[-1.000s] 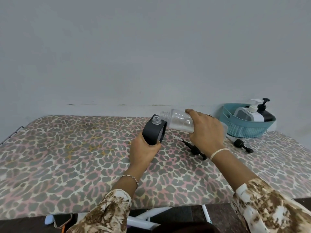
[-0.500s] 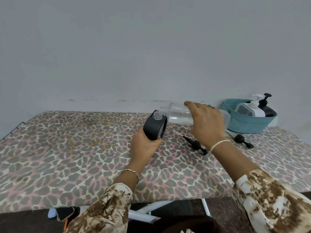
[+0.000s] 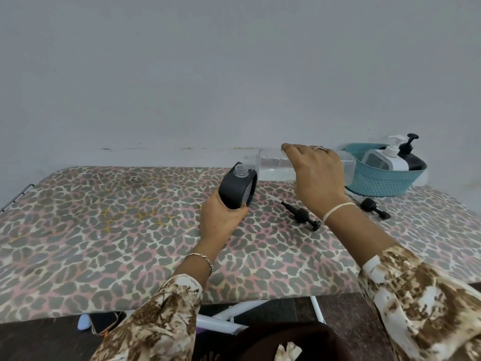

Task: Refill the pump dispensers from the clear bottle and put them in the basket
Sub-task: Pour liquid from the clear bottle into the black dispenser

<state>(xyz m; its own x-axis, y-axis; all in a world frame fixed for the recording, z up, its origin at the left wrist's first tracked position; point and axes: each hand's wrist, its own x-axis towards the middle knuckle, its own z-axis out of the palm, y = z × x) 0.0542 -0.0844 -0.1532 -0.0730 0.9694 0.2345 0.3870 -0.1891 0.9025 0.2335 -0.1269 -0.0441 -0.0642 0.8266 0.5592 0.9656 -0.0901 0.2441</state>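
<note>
Pouring; clear bottle [image 3: 276, 166] held level just left of basket [image 3: 385, 183], right hand [image 3: 316, 175] curled over its middle; thin, light, probably squashy, so grip mid-body gently; black dispenser [image 3: 235, 190] further left, left hand [image 3: 221, 222] wrapped round its base; looks rigid.

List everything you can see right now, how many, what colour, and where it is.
table: one, leopard-print cover, across the foreground.
black dispenser: one, pump off, in the left hand.
bottle: one, clear, on its side, mouth by that dispenser's open neck.
pumps: two, black, loose on the table.
basket: one, teal, far right on the table.
white dispenser: one, in the basket.
second black dispenser: one, in the basket.
hands: two; left hand grips the black dispenser, right hand grips the bottle.
</note>
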